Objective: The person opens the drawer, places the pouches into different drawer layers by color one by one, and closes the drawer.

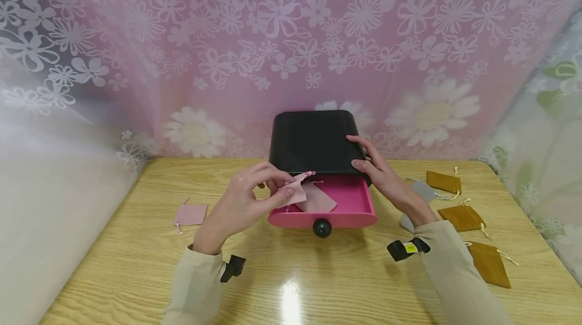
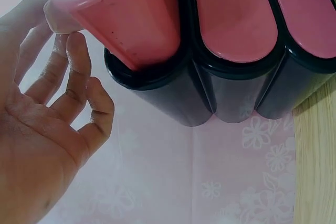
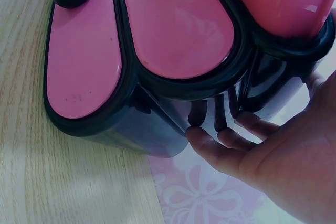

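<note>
Over the open top pink drawer (image 1: 354, 196) of a black drawer unit (image 1: 316, 143), my left hand (image 1: 245, 198) pinches a small pink drawstring pouch (image 1: 297, 191) between thumb and fingers. Another pale pink pouch (image 1: 320, 199) lies inside the drawer. My right hand (image 1: 384, 176) rests against the unit's right side, with the thumb on its top. In the right wrist view, several fingertips (image 3: 197, 135) touch the unit's dark side wall. The left wrist view shows the left palm (image 2: 42, 145) beside the pulled-out drawer (image 2: 136, 19); the held pouch is mostly hidden there.
A pink pouch (image 1: 191, 215) lies on the table at the left. On the right are brown drawstring pouches (image 1: 461, 218) and grey pouches (image 1: 424, 191), partly behind the right forearm. The drawer's black knob (image 1: 322, 228) faces me. A floral curtain (image 1: 254, 62) hangs behind the unit.
</note>
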`<state>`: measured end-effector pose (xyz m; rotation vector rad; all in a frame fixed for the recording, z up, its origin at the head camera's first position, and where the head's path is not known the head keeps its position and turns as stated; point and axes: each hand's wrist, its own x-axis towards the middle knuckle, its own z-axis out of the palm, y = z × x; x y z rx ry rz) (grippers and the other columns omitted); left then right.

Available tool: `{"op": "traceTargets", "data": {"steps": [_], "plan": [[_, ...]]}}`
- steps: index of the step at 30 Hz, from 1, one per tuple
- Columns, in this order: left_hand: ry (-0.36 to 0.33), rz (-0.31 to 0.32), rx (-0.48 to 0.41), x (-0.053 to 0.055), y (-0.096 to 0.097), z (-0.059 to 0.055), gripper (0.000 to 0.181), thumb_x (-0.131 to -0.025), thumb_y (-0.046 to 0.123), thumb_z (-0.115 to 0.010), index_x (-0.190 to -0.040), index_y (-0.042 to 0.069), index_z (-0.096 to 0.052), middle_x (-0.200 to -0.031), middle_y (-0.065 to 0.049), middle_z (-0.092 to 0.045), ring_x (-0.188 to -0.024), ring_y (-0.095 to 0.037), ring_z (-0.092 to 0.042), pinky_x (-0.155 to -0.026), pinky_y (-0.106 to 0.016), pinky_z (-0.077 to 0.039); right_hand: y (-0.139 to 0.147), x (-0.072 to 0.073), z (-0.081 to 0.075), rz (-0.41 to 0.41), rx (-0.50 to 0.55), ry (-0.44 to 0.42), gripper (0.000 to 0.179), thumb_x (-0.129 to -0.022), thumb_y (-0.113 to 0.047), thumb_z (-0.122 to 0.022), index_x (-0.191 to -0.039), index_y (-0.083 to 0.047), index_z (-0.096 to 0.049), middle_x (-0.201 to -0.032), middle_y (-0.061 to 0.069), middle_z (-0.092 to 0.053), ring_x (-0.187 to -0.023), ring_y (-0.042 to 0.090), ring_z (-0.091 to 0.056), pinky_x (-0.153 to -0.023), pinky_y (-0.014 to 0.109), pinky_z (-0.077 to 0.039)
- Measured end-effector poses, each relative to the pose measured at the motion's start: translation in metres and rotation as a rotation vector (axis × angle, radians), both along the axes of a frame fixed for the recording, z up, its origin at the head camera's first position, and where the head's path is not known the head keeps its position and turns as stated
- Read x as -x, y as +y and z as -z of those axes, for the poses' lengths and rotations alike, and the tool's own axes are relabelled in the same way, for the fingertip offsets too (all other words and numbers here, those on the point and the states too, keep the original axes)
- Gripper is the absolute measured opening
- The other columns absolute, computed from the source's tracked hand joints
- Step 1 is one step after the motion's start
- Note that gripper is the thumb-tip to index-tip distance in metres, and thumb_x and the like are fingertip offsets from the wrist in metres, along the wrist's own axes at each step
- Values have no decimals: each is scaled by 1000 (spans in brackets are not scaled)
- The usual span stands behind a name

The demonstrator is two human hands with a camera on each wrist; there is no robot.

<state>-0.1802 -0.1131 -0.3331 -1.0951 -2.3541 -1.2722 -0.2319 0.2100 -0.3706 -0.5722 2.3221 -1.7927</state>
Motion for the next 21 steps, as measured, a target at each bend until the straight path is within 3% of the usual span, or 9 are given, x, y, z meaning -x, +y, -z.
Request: {"op": "traceTargets", "data": {"steps": [11, 21], "plan": [[-21, 12, 35, 0, 4, 2, 14, -95, 24, -75, -108, 22, -76, -88, 10, -62, -78, -5, -58, -65, -26, -45, 0, 1, 0, 1, -13, 5, 57, -109, -25, -42, -162, -24, -21, -166, 15, -24, -144, 39, -37, -95, 13, -46], [-42, -17, 77, 0, 8, 3, 15, -94, 24, -75, -109, 23, -76, -87, 13, -60, -74, -4, -56, -60, -24, -43, 0, 1, 0, 4, -11, 5, 57, -109, -24, -42, -162, -23, -21, -166, 17, -24, -144, 38, -37, -95, 13, -46]]}}
